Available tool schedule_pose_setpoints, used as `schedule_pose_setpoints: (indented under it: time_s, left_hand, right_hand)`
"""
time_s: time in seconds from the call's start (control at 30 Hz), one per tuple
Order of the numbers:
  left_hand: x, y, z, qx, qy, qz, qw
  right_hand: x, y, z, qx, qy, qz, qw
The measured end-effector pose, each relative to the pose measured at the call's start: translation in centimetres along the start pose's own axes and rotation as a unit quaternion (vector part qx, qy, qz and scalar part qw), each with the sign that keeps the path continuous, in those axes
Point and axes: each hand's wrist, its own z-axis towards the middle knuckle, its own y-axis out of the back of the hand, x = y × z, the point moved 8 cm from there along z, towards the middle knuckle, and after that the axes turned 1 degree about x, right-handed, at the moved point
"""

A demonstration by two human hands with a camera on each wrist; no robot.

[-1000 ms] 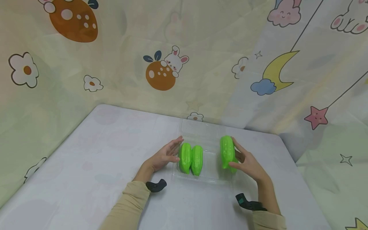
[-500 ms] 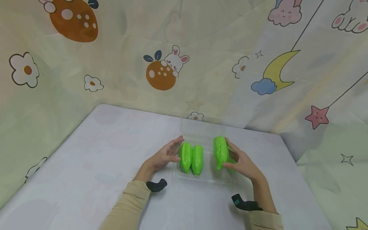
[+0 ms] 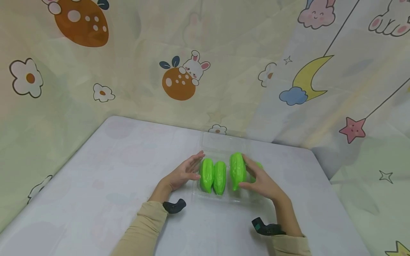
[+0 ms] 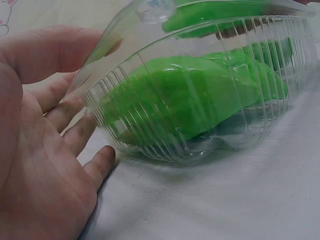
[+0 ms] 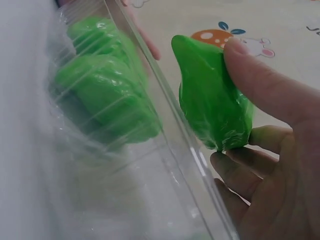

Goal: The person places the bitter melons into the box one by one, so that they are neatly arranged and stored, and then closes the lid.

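Right hand (image 3: pixel 263 182) holds ridged green fruit (image 3: pixel 237 171) between thumb and fingers over clear plastic clamshell (image 3: pixel 221 197); left hand (image 3: pixel 182 175) at its left end, fingers wide. Best lowered gently, parallel to pair (image 3: pixel 218 177) inside.

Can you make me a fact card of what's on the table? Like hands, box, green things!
Box: clear plastic
In box: two green things, one on the left and its neighbour, side by side
Left hand: at the box's left end
Right hand: holds a third green thing over the box
Partly hidden: more green behind the right hand
Table: white
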Motion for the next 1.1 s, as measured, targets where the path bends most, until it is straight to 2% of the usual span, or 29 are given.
schedule_pose_setpoints:
  time_s: [0.27, 0.43, 0.77, 1.1]
  left_hand:
    - [-0.1, -0.1, 0.0, 0.004, -0.002, -0.002, 1.0]
    - [-0.1, -0.1, 0.0, 0.006, -0.002, -0.004, 1.0]
    - [0.0, -0.1, 0.1, 0.005, -0.003, 0.006, 1.0]
    - [0.0, -0.1, 0.1, 0.003, -0.003, 0.006, 1.0]
  right_hand:
    - [0.4, -0.8, 0.3, 0.012, 0.006, -0.001, 1.0]
    - [0.4, -1.2, 0.4, 0.016, 0.005, -0.023, 1.0]
    - [-0.2, -1.5, 0.4, 0.017, -0.019, -0.072, 0.997]
    - [-0.2, -1.7, 0.5, 0.031, -0.043, -0.098, 0.994]
